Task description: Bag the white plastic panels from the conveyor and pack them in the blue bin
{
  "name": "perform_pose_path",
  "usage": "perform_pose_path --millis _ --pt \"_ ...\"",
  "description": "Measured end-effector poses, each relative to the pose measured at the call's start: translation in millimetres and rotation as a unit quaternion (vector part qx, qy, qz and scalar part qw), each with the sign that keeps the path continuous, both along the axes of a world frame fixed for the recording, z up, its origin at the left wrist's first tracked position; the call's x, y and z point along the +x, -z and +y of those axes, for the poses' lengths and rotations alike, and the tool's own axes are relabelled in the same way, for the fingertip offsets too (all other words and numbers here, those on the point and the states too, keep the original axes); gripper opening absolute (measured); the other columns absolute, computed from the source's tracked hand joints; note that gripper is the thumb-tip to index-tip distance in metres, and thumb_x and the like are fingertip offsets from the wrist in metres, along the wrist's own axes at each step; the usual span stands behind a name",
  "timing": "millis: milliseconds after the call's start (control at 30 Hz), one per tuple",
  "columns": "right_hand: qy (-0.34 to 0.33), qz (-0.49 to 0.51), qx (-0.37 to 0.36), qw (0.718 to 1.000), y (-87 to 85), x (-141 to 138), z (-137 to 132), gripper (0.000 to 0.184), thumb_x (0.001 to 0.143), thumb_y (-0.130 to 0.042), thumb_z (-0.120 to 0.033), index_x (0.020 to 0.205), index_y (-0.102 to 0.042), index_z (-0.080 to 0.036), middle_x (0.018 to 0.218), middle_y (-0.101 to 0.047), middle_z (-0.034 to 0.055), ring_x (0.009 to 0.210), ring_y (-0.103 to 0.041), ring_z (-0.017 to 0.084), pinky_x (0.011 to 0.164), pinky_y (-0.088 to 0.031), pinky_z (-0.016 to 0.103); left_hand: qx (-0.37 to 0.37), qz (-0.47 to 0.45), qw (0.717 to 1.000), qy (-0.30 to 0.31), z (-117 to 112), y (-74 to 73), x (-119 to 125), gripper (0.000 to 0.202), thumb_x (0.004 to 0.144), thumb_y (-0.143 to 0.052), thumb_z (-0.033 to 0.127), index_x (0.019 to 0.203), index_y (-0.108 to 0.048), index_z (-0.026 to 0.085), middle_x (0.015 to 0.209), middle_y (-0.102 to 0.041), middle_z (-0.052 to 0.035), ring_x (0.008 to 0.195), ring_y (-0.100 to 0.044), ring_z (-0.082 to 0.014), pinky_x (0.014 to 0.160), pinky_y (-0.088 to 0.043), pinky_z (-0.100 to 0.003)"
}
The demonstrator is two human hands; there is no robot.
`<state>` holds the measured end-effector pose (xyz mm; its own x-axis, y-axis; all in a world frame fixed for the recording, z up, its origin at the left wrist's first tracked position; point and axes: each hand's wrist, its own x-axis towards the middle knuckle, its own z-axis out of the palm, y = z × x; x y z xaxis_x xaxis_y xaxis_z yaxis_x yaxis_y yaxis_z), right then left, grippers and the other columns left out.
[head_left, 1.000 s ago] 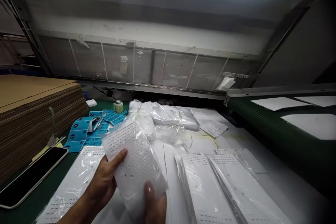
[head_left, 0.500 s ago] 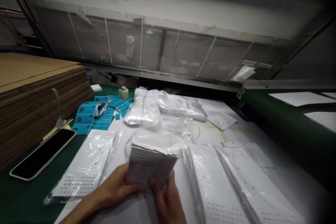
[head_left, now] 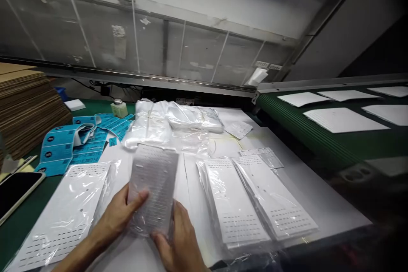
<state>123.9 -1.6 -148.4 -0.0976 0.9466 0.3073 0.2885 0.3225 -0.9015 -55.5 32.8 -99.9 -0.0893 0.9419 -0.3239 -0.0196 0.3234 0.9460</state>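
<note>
Between my two hands is a stack of white slotted cards [head_left: 154,178], wrapped in a clear plastic bag and tilted up off the table. My left hand [head_left: 119,210] grips its left side, thumb lying across the front. At the lower right, my right hand [head_left: 178,238] holds the edge and bottom corner, thumb in front. To the left lies a bagged stack of slotted cards [head_left: 63,212]. Two more bagged stacks lie to the right, a nearer one [head_left: 234,204] and a farther one [head_left: 276,195], side by side.
Bundles of clear plastic bags [head_left: 151,123] lie behind my hands. Blue label strips [head_left: 60,146], a small jar [head_left: 119,108], a phone [head_left: 19,191] and stacked cardboard [head_left: 28,110] are at left. A green conveyor belt [head_left: 287,123] carries white sheets [head_left: 344,120] at right.
My view has swung right, showing more of the conveyor and its sheets. The bagged card stack in my hands has tipped up, so its broad face shows. Both hands still hold it.
</note>
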Motion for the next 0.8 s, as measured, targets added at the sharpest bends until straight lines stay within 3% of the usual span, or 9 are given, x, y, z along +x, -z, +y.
perform_pose_path --millis 100,233,333,400,467,567,667,733,800 --pt "0.05 -0.041 0.025 0.998 -13.4 -10 -18 0.078 0.071 -0.071 -0.035 0.139 -0.036 -0.023 0.119 -0.061 0.0105 0.103 -0.061 0.031 0.088 -0.052 0.042 -0.118 -0.166 0.979 -0.026 1 -26.2 5 0.051 0.076 -0.064 0.048 0.116 -0.056 0.016 0.095 -0.072 -0.0099 0.087 -0.068 -0.0289 0.071 -0.056 -0.038" --pt "0.17 -0.057 0.105 0.978 -41.0 -8 -24 0.071 0.078 -0.065 -0.025 0.139 -0.03 -0.039 0.097 -0.07 0.0012 0.087 -0.067 0.026 0.078 -0.056 0.04 -0.233 -0.325 0.916 0.028 -7 -55.9 11 0.048 0.078 -0.064 0.045 0.115 -0.059 0.016 0.089 -0.072 -0.0105 0.085 -0.068 -0.0293 0.073 -0.056 -0.039" --pt "0.119 -0.094 0.174 0.973 -62.3 15 -8 0.072 0.081 -0.059 -0.022 0.143 -0.024 -0.032 0.098 -0.069 0.0062 0.086 -0.066 0.027 0.073 -0.055 0.042 -0.254 -0.342 0.902 0.066 -19 -59.1 9 0.042 0.078 -0.064 0.043 0.112 -0.063 0.017 0.088 -0.072 -0.0106 0.091 -0.067 -0.0306 0.079 -0.055 -0.041" --pt "0.049 -0.129 0.202 0.97 -76.0 33 4 0.064 0.083 -0.051 -0.017 0.142 -0.027 -0.026 0.096 -0.068 0.0094 0.08 -0.065 0.025 0.065 -0.054 0.039 -0.27 -0.325 0.902 0.092 -25 -57.9 9 0.045 0.076 -0.064 0.047 0.11 -0.065 0.017 0.088 -0.072 -0.0118 0.094 -0.066 -0.0337 0.081 -0.054 -0.045" --pt "0.023 -0.165 0.208 0.964 -89.3 48 13 0.063 0.082 -0.046 -0.012 0.142 -0.028 -0.021 0.09 -0.068 0.0094 0.074 -0.064 0.023 0.062 -0.052 0.037 -0.275 -0.302 0.906 0.116 -26 -59.9 12 0.048 0.075 -0.064 0.049 0.111 -0.064 0.017 0.091 -0.072 -0.0126 0.097 -0.064 -0.0358 0.082 -0.053 -0.048" --pt "0.06 -0.205 0.092 0.973 -108.0 69 18 0.064 0.079 -0.049 -0.013 0.14 -0.033 -0.018 0.079 -0.068 0.0063 0.063 -0.063 0.022 0.053 -0.051 0.033 -0.234 -0.278 0.918 0.156 -18 -71.2 28 0.05 0.074 -0.067 0.044 0.118 -0.06 0.02 0.1 -0.071 -0.0119 0.1 -0.063 -0.0347 0.083 -0.053 -0.047" --pt "0.019 -0.169 -0.131 0.977 -122.7 101 21 0.061 0.078 -0.051 -0.012 0.136 -0.041 -0.026 0.063 -0.065 -0.0013 0.048 -0.058 0.017 0.04 -0.045 0.025 -0.162 -0.244 0.937 0.191 -4 -82.9 53 0.053 0.072 -0.071 0.037 0.12 -0.059 0.018 0.107 -0.069 -0.0121 0.1 -0.063 -0.0334 0.081 -0.053 -0.044" --pt "-0.014 -0.088 -0.228 0.97 -127.9 126 23 0.054 0.082 -0.05 -0.019 0.134 -0.042 -0.031 0.074 -0.068 -0.0001 0.055 -0.062 0.017 0.045 -0.05 0.027 -0.105 -0.223 0.945 0.213 5 -84.5 74 0.053 0.073 -0.071 0.036 0.12 -0.059 0.015 0.11 -0.068 -0.0131 0.101 -0.063 -0.0324 0.082 -0.053 -0.042" --pt "0.02 -0.007 -0.246 0.969 -129.2 145 23 0.044 0.086 -0.047 -0.03 0.13 -0.046 -0.03 0.106 -0.066 0.0058 0.071 -0.067 0.019 0.059 -0.056 0.033 -0.063 -0.214 0.948 0.227 10 -80.2 96 0.052 0.075 -0.069 0.037 0.12 -0.059 0.013 0.113 -0.067 -0.0138 0.101 -0.063 -0.0309 0.086 -0.051 -0.042"
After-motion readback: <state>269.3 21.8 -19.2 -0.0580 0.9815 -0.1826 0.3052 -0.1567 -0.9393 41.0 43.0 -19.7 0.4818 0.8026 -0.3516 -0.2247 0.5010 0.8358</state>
